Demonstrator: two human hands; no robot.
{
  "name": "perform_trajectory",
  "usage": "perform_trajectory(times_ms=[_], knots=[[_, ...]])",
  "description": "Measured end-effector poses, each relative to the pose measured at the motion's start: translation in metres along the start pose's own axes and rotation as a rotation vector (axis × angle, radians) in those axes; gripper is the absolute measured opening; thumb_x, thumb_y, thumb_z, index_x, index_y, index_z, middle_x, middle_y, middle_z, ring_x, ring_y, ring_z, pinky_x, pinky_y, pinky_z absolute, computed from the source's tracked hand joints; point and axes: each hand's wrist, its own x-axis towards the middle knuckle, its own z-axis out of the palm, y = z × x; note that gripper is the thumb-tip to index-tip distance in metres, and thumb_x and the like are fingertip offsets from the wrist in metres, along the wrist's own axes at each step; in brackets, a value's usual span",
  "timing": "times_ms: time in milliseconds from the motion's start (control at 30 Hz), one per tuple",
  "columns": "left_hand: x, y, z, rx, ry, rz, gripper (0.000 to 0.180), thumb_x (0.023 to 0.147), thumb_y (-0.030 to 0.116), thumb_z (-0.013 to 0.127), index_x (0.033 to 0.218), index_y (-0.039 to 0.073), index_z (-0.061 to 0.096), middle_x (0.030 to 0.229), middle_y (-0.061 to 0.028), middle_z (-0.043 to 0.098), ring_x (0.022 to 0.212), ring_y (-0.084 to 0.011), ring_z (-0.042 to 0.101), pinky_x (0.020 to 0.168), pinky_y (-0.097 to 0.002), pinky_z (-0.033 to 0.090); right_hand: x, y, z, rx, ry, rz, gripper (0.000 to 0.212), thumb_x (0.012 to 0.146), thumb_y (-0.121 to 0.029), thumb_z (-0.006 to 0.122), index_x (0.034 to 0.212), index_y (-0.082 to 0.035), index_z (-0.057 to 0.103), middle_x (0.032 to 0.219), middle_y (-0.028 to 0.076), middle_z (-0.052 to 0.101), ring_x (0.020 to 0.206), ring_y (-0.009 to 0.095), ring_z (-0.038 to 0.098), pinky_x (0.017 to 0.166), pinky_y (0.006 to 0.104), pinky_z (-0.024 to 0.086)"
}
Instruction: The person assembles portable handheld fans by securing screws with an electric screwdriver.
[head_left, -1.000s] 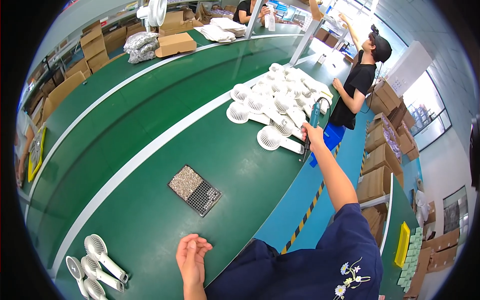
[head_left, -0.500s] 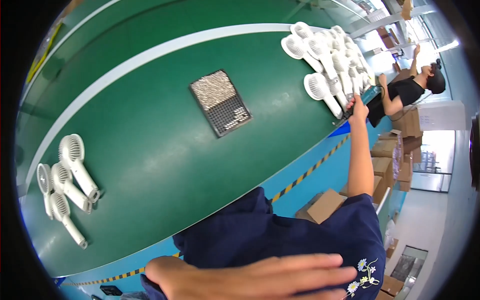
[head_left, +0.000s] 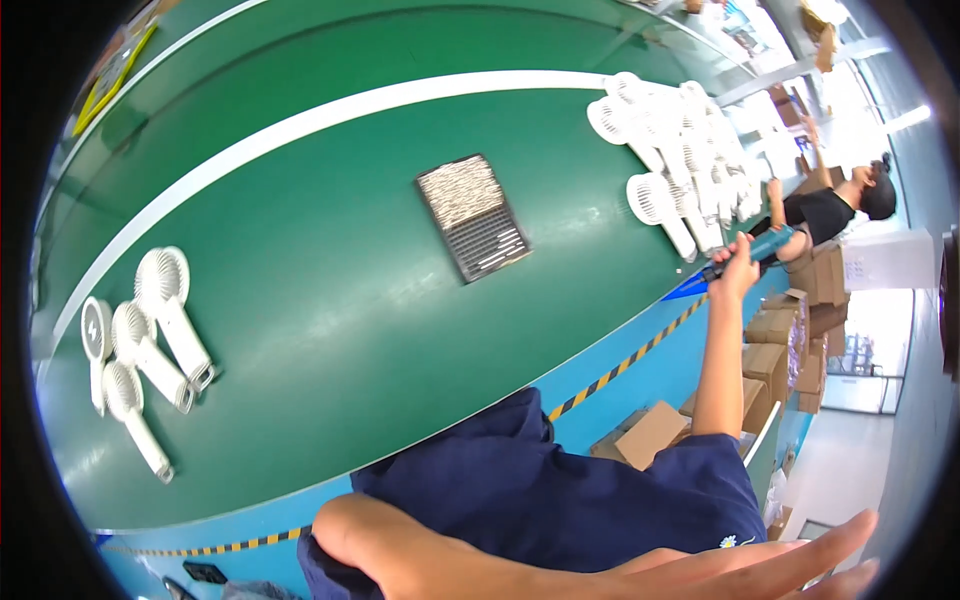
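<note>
My right hand (head_left: 737, 272) is closed round a teal electric screwdriver (head_left: 769, 243), held over the table's near edge. Its dark tip points left, just below a pile of white handheld fans (head_left: 690, 150) lying close together at the right. Very near the camera, my left hand (head_left: 640, 575) stretches across the bottom of the picture, fingers extended and nothing seen in it; the lower edge cuts it off. A black gridded tray (head_left: 487, 243) lies mid-table, its far part covered with small silvery pieces that look like screws. Several more white fans (head_left: 165, 285) lie at the left.
The green table (head_left: 330, 330) has a white stripe (head_left: 300, 118) curving along it. A co-worker in black (head_left: 825, 212) is beyond the right end. Cardboard boxes (head_left: 765, 355) stand on the right, beside blue floor with a yellow-black striped line (head_left: 625, 365).
My right hand has drawn the screwdriver back from the fan pile toward the table's near edge. My left hand has swept rightward, fingers still extended. The whole view has shifted slightly.
</note>
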Motion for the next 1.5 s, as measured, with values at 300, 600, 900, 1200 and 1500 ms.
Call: perform_trajectory(times_ms=[300, 600, 900, 1200, 1500], knots=[[-0.002, -0.017, 0.005, -0.028, 0.285, 0.045, 0.073, 0.086, 0.039, 0.035, 0.137, -0.011, 0.019, 0.134, -0.0315, 0.034, 0.114, -0.0335, 0.043, 0.097, -0.0464, 0.035, -0.139, -0.062, 0.035, 0.171, -0.294, -0.148, 0.035, 0.095, -0.014, 0.049, 0.128, -0.006, 0.042, 0.069, -0.003, 0.034, 0.053, 0.006, 0.032, 0.046, 0.0217, 0.029], [-0.014, -0.002, -0.013, 0.129, 0.550, 0.145, 0.071, 0.089, 0.013, 0.053, 0.142, -0.006, 0.008, 0.131, -0.0261, 0.041, 0.101, -0.0254, 0.053, 0.090, -0.0420, 0.044, -0.206, -0.053, 0.051, 0.019, -0.495, -0.094, 0.043, 0.096, -0.015, 0.045, 0.135, -0.002, 0.033, 0.067, -0.002, 0.034, 0.050, 0.007, 0.035, 0.046, 0.0238, 0.036], [-0.016, 0.021, -0.015, 0.660, 0.600, 0.204, 0.051, 0.078, 0.004, 0.058, 0.119, -0.004, 0.028, 0.100, -0.0189, 0.047, 0.084, -0.0282, 0.054, 0.076, -0.0382, 0.048, -0.236, -0.031, 0.092, 0.241, -0.690, 0.004, 0.047, 0.091, -0.007, 0.049, 0.135, -0.006, 0.034, 0.068, 0.000, 0.037, 0.046, 0.008, 0.035, 0.042, 0.0236, 0.032], [0.002, 0.081, 0.010, 0.807, 0.631, -0.429, 0.035, 0.080, 0.012, 0.064, 0.107, 0.001, 0.046, 0.089, -0.0215, 0.053, 0.077, -0.0311, 0.059, 0.070, -0.0377, 0.050, -0.224, -0.030, 0.088, 0.193, -0.652, 0.096, 0.036, 0.096, -0.016, 0.047, 0.131, -0.013, 0.040, 0.066, 0.001, 0.041, 0.045, 0.012, 0.036, 0.043, 0.0279, 0.036], [-0.042, 0.072, 0.010, 0.635, 0.644, -0.328, 0.068, 0.084, 0.030, 0.063, 0.133, -0.010, 0.035, 0.126, -0.0257, 0.047, 0.104, -0.0292, 0.056, 0.085, -0.0360, 0.047, -0.248, -0.015, 0.116, 0.298, -0.657, 0.170, 0.045, 0.092, -0.008, 0.049, 0.134, -0.006, 0.032, 0.066, -0.001, 0.037, 0.046, 0.007, 0.035, 0.040, 0.0227, 0.033]])
